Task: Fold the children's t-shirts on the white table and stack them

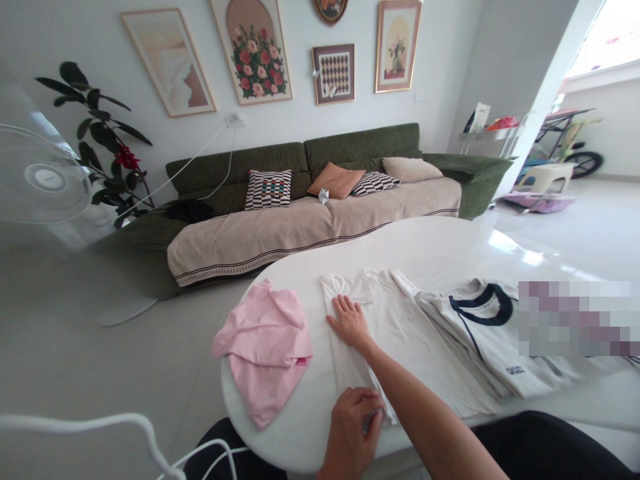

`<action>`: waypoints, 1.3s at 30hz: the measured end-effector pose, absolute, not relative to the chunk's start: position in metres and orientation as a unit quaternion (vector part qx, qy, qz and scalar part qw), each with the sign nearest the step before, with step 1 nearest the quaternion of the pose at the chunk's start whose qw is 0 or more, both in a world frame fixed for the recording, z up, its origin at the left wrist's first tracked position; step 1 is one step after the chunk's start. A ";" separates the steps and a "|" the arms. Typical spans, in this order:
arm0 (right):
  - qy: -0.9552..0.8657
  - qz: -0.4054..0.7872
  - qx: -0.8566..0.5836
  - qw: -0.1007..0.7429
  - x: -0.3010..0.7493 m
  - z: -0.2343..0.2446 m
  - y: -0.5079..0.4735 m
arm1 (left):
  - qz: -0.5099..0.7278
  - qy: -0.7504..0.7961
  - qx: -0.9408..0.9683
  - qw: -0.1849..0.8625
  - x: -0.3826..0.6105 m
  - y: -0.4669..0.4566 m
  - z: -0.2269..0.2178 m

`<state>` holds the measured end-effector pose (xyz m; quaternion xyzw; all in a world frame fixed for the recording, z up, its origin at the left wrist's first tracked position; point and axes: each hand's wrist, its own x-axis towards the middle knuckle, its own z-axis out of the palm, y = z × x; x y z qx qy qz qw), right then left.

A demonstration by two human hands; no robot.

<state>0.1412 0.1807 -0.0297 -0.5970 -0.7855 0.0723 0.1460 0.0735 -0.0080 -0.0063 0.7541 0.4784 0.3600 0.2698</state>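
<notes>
A white T-shirt (pixel 405 333) lies spread on the white table, its left side folded inward in a long strip. My right hand (pixel 350 323) rests flat on the upper part of that strip, fingers stretched out. At the near edge of the table, my left hand (pixel 353 427) is closed in a pinch at the shirt's lower hem. My right forearm crosses over the shirt and covers part of it. Left of the shirt is a loosely crumpled pink garment (pixel 270 340), and on its right sits a stack of folded clothes topped by a white shirt with a navy collar (pixel 500 333).
The white table (pixel 430 237) has a rounded edge close to my legs. Behind it stands a green sofa (pixel 360 143) with cushions and a beige cover. A fan (pixel 45 177) and a plant (pixel 103 133) are at left; a white cable (pixel 100 420) hangs at lower left.
</notes>
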 end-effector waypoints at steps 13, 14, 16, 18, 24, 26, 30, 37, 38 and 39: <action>-0.784 0.077 -0.598 0.147 0.141 -0.026 0.178 | 0.372 0.474 0.752 0.268 0.074 -0.009 -0.005; -0.783 0.078 -0.599 0.145 0.141 -0.026 0.178 | 0.374 0.473 0.752 0.267 0.074 -0.009 -0.006; -0.783 0.079 -0.600 0.141 0.141 -0.024 0.178 | 0.373 0.474 0.751 0.269 0.074 -0.008 -0.006; -0.783 0.080 -0.600 0.140 0.141 -0.023 0.178 | 0.369 0.477 0.750 0.271 0.074 -0.008 -0.005; -0.784 0.076 -0.599 0.146 0.141 -0.024 0.177 | 0.370 0.477 0.748 0.275 0.074 -0.006 -0.005; -0.784 0.076 -0.599 0.146 0.141 -0.024 0.177 | 0.369 0.479 0.747 0.276 0.074 -0.006 -0.006; -0.784 0.076 -0.599 0.144 0.141 -0.024 0.177 | 0.371 0.478 0.746 0.279 0.073 -0.007 -0.006; -0.784 0.073 -0.598 0.150 0.141 -0.026 0.178 | 0.376 0.478 0.743 0.279 0.074 -0.007 -0.005; -0.784 0.074 -0.598 0.149 0.141 -0.026 0.178 | 0.376 0.478 0.744 0.279 0.074 -0.007 -0.005; -0.784 0.076 -0.598 0.147 0.141 -0.026 0.178 | 0.376 0.477 0.743 0.279 0.074 -0.007 -0.005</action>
